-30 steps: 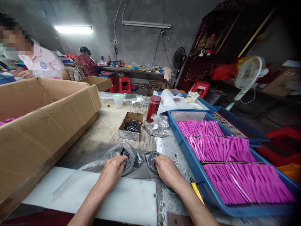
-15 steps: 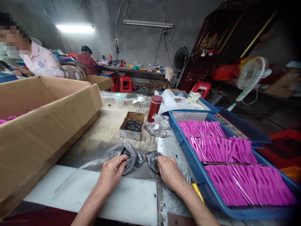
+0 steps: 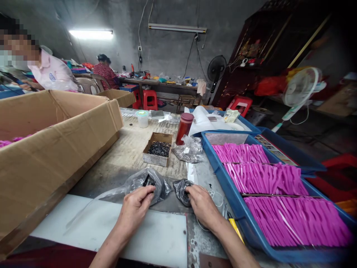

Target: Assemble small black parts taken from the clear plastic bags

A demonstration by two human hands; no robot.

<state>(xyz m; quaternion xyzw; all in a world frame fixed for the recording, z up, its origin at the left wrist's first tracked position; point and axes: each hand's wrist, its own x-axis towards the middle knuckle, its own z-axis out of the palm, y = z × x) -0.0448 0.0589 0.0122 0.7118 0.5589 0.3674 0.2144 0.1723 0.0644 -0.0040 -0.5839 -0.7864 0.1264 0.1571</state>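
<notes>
My left hand is at the mouth of a clear plastic bag with small black parts inside. Its thumb and forefinger are pressed together; whatever is between them is too small to make out. To the right, my right hand has its fingers bent into the opening of a smaller dark plastic bag. Those fingertips are hidden, and so is anything they pinch. Both bags lie on the worktable, just beyond a white sheet.
A cardboard tray of dark pins, a bag of small metal parts and a red canister stand farther back. A large carton flanks the left; a blue crate of magenta pieces flanks the right. A co-worker sits at left.
My left hand has drawn back slightly from the black parts, showing more of them, with thumb and forefinger still together. My right hand stays at the dark bag. The whole view has shifted a little.
</notes>
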